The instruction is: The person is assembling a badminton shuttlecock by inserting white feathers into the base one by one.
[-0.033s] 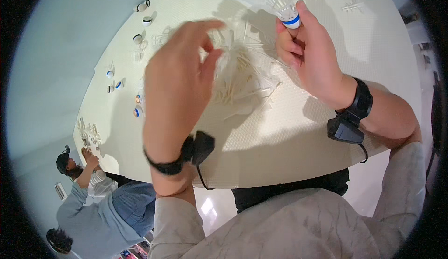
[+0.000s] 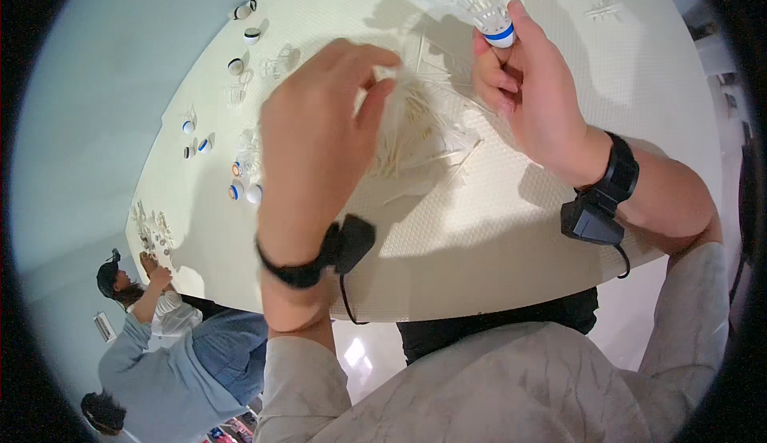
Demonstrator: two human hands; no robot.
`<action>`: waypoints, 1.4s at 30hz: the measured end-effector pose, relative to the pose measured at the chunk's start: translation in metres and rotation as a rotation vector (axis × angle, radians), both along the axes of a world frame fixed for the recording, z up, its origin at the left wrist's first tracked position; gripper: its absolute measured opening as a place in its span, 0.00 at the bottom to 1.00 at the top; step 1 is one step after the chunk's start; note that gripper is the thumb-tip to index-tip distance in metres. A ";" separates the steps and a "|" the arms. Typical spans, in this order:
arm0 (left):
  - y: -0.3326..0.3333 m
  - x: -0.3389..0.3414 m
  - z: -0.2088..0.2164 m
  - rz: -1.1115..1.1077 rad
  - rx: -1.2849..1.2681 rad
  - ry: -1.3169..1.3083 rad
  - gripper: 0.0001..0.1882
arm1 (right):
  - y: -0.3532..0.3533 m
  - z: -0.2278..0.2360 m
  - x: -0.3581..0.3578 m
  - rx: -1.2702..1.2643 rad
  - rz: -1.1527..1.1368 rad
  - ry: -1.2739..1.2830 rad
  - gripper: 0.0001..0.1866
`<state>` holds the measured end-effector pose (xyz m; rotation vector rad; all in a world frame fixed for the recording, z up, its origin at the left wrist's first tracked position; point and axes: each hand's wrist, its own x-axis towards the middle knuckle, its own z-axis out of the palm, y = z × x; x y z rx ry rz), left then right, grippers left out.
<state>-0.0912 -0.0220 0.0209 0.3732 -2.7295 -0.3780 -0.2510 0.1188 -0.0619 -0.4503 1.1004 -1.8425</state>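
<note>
My right hand [image 2: 535, 91] grips a shuttlecock [image 2: 500, 34] by its white cork, which has a blue band. Its pale feathers fan out toward the far side of the table. My left hand [image 2: 319, 123] hovers over the left part of a heap of loose white feathers [image 2: 419, 135], knuckles up. Thumb and index finger are a little apart, and I see nothing clearly between them. The other left fingers are partly hidden behind the hand.
On the left lie several shuttlecock corks, among them a black-banded cork [image 2: 252, 36] and a blue-banded cork [image 2: 204, 146]. A small feather bundle [image 2: 605, 10] lies at the far right. Two other people sit along the pale textured table [image 2: 495, 259] at lower left, near a small pile [image 2: 152, 227].
My left hand has shifted a little to the right, toward the feather heap, uncovering a white cork on the left. The right hand and shuttlecock have hardly moved.
</note>
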 end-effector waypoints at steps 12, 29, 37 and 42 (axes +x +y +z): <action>0.007 -0.022 -0.051 0.003 -0.197 -0.013 0.08 | -0.002 0.002 0.002 -0.025 -0.017 -0.035 0.30; -0.009 -0.007 -0.005 0.049 0.159 0.362 0.06 | 0.000 0.004 0.000 0.006 0.038 -0.119 0.30; 0.001 0.003 0.026 -0.071 -0.110 0.619 0.12 | 0.007 0.010 0.000 0.011 0.179 0.043 0.33; 0.011 0.011 0.032 -0.139 -0.075 0.501 0.14 | 0.006 0.008 -0.002 -0.046 0.319 -0.004 0.33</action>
